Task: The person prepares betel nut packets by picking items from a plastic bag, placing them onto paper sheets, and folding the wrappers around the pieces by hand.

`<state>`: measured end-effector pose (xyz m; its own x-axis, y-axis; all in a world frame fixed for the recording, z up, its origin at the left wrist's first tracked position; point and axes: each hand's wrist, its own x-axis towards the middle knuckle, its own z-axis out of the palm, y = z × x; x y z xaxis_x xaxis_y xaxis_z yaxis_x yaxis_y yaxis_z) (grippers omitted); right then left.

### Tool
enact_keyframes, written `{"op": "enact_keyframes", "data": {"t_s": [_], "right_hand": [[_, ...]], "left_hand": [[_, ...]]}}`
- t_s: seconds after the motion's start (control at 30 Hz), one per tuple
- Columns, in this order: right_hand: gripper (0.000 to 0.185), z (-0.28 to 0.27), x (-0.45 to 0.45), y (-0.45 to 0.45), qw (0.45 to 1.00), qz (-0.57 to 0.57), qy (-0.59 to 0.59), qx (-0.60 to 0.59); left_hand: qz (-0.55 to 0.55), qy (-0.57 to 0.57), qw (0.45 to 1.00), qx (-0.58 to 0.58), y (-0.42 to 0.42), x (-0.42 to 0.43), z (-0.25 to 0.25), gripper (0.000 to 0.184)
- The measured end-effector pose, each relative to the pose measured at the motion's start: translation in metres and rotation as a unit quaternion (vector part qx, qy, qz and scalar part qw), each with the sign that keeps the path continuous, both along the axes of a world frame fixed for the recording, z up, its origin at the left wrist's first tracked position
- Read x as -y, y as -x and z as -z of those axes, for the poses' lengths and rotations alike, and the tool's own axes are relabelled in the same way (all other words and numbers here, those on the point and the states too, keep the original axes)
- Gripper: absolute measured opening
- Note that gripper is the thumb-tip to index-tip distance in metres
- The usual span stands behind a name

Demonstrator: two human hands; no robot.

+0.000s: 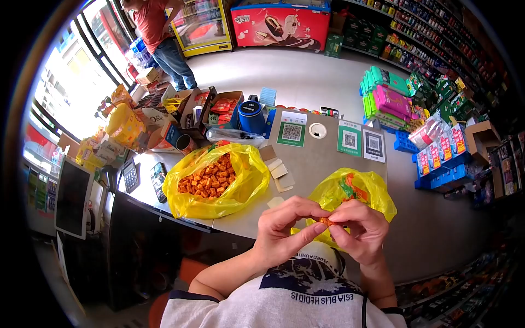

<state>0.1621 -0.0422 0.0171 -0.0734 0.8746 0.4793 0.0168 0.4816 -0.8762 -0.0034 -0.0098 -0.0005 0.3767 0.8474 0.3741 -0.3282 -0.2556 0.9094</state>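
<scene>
Both hands meet over the near edge of the counter, pinching one small orange-red piece (327, 221) between thumbs and forefingers. My left hand (287, 227) grips it from the left, my right hand (358, 229) from the right. Behind them lies an open yellow plastic bag (377, 191) with a green and red wrapper (350, 187) in it; my hands hide part of its contents. Further left, a larger yellow bag (249, 177) stands open, full of small orange-red pieces (208, 177). Small pale cards (279, 170) lie between the two bags.
QR code signs (292, 129) stand on the counter (317, 156). A blue canister (251, 116), snack boxes (223, 109), phone (158, 180) and calculator (130, 176) are at the left, beside a monitor (74, 197). A person (158, 38) stands by the door. Stacked goods (391, 101) are at the right.
</scene>
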Motion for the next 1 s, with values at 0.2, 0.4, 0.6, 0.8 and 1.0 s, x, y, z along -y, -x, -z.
{"op": "enact_keyframes", "data": {"t_s": [0.2, 0.4, 0.6, 0.8, 1.0], "right_hand": [[0.02, 0.0, 0.0, -0.002, 0.999, -0.006, -0.017, 0.032], [0.022, -0.004, -0.005, -0.008, 0.995, -0.027, -0.049, 0.081], [0.026, -0.011, -0.006, -0.012, 0.979, -0.017, -0.111, 0.169], [0.023, -0.001, -0.01, -0.01, 0.99, -0.016, -0.09, 0.104], [0.02, 0.009, -0.002, -0.004, 0.996, -0.052, 0.048, -0.056]], "left_hand": [[-0.016, -0.038, 0.998, -0.041, 0.003, 0.003, -0.002, 0.014], [-0.034, -0.071, 0.996, -0.041, 0.0, 0.002, 0.001, 0.013], [-0.02, -0.021, 0.999, -0.043, 0.001, 0.005, 0.0, 0.015], [-0.025, -0.063, 0.998, -0.01, -0.003, -0.005, 0.006, 0.019], [-0.006, -0.147, 0.989, -0.028, 0.001, -0.017, 0.004, 0.023]]}}
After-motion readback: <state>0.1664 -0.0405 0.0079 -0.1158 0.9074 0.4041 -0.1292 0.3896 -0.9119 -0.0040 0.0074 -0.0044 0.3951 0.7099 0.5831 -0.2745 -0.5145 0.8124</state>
